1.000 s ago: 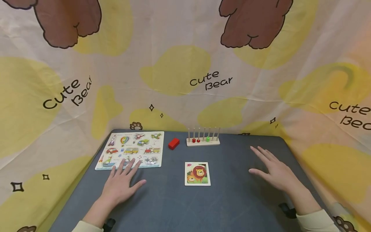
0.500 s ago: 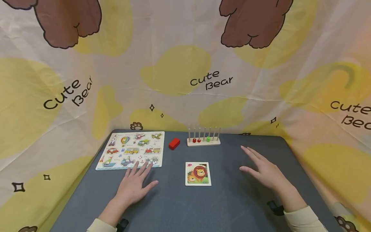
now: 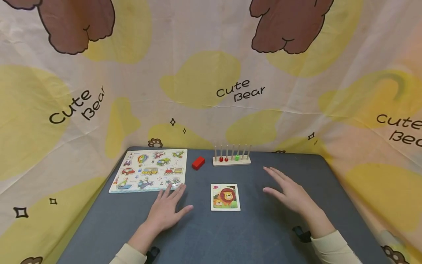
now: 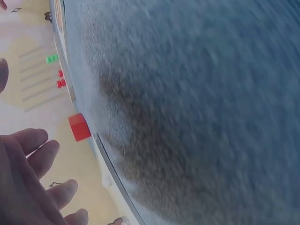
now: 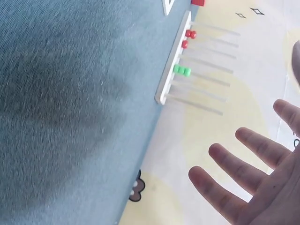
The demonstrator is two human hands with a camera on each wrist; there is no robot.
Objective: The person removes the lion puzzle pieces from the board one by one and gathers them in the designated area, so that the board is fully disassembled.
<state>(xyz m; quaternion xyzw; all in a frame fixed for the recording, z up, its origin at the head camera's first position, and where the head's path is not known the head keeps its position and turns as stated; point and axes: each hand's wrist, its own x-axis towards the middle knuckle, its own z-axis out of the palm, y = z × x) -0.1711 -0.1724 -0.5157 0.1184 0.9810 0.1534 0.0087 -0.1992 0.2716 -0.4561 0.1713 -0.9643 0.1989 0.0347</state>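
Note:
In the head view a lion picture puzzle (image 3: 225, 197) with a white frame lies flat on the dark table, between both hands. My left hand (image 3: 165, 212) hovers left of it with fingers spread, fingertips over the lower right corner of the vehicle peg board (image 3: 148, 171). To the right of the lion picture, my right hand (image 3: 291, 194) is held above the table, fingers extended and thumb apart. Neither hand holds anything. The left wrist view shows loosely bent left fingers (image 4: 42, 159); straight right fingers (image 5: 234, 168) appear in the right wrist view.
A red block (image 3: 198, 163) lies beside the vehicle board. Behind the lion picture stands a wooden peg rack (image 3: 231, 161) with several thin rods, red beads (image 3: 221, 159) and green beads (image 3: 237, 158). A printed cloth (image 3: 197, 80) hangs around the dark table (image 3: 211, 238).
Both hands have moved inward toward the lion picture, the left one to the right and the right one to the left. The objects on the table stay where they were.

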